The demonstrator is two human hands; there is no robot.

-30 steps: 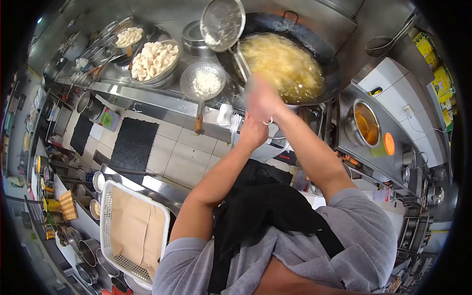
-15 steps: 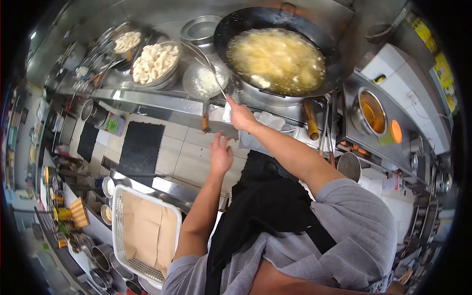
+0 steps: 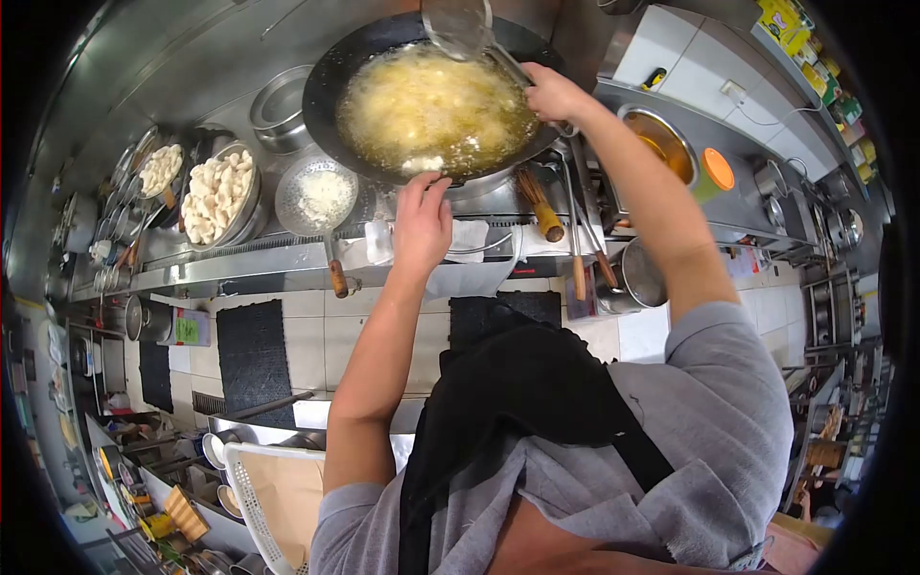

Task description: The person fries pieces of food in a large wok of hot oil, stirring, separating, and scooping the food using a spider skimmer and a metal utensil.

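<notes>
My right hand (image 3: 558, 96) is closed round the handle of a round mesh strainer (image 3: 458, 27), which is over the far rim of a black wok (image 3: 326, 91). Pale pieces bubble in yellow oil (image 3: 436, 105) inside the wok. At the wok's near rim is my left hand (image 3: 423, 213), its fingers extended and nothing seen in them. Left of it a perforated ladle (image 3: 316, 196) with a wooden handle holds white crumbs. Farther left stands a bowl of pale chunks (image 3: 218, 196).
A bamboo brush (image 3: 541, 206) and long-handled tools lie right of the wok's near side. A steel bowl of amber liquid (image 3: 656, 142) and an orange-lidded container (image 3: 717, 171) stand at right. A paper-lined white basket (image 3: 251, 498) is at lower left.
The strainer has moved from beside the perforated ladle to over the wok's far side with my right hand. My left hand has risen to the wok's near rim. The view has shifted right.
</notes>
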